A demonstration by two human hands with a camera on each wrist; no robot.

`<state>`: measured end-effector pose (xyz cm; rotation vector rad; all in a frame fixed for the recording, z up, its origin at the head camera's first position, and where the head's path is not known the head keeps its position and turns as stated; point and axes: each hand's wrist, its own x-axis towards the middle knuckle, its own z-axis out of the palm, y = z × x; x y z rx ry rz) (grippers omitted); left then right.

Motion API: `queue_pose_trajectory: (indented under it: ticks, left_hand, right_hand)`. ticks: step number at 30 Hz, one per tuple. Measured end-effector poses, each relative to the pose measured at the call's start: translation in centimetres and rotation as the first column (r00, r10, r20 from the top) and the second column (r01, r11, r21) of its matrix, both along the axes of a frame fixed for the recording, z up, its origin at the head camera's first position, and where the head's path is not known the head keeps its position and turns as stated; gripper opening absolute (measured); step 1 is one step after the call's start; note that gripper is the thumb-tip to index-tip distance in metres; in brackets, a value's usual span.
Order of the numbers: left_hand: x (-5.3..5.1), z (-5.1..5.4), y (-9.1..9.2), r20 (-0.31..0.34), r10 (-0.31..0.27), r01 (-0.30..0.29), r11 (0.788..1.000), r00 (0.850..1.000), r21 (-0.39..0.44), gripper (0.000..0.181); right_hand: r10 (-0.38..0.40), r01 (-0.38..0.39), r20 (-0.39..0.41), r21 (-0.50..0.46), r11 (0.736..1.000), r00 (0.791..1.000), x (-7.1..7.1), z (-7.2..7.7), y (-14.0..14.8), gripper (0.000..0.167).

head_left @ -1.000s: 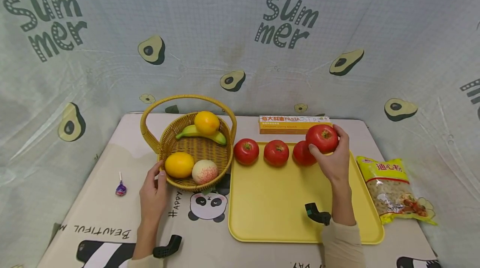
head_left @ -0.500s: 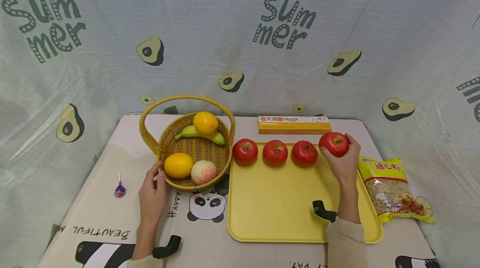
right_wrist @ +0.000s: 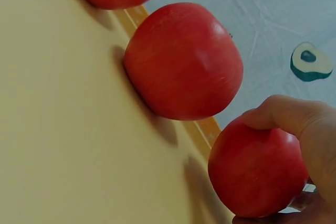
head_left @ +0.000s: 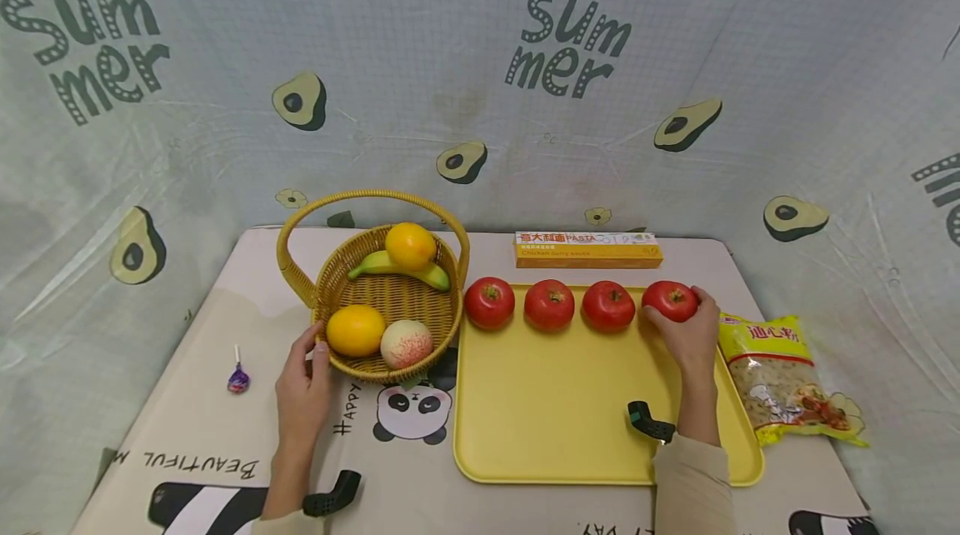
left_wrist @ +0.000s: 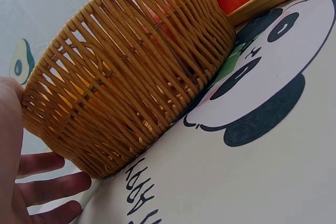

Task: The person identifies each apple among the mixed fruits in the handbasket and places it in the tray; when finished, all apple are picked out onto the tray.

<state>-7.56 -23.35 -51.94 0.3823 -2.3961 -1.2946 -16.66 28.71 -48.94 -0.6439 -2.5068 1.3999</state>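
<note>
My right hand grips a red apple at the far right corner of the yellow tray. In the right wrist view, thumb and fingers go round that apple, and a narrow gap seems to part it from its shadow. Three other red apples, the nearest of them just left of the held one, stand in a row along the tray's far edge. My left hand holds the rim of the wicker basket at its near left side; in the left wrist view, several fingers hang loose below the rim.
Inside the basket lie a banana, two yellow lemon-like fruits, one of them near my left hand, and a peach. A pasta box stands behind the tray, a macaroni bag to its right. A lollipop lies far left.
My right hand has carried the apple rightward from above the third apple, then lowered it to the end of the row. The left hand has stayed at the basket rim.
</note>
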Motion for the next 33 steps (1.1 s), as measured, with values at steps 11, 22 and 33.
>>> queue_pose_trajectory:
  ticks: [11, 22, 33]
  left_hand:
    - [0.2, 0.1, -0.1, -0.002, 0.006, -0.006, 1.000, 1.000, 0.004, 0.043]
    - [0.0, 0.4, 0.2, -0.046, 0.049, -0.050, 0.998, 0.998, -0.029, 0.041]
    - [-0.9, 3.1, 0.8, -0.172, 0.099, -0.110, 0.992, 0.980, -0.055, 0.039]
  right_hand:
    - [0.015, -0.015, 0.041, 0.003, 1.000, 0.999, 0.0, -0.5, 0.0, 0.094]
    - [0.028, -0.028, 0.059, 0.003, 1.000, 0.998, 0.1, 0.0, 0.3, 0.096]
    - [0.035, -0.031, -0.065, 0.062, 0.998, 0.997, 1.1, 3.0, -0.3, 0.086]
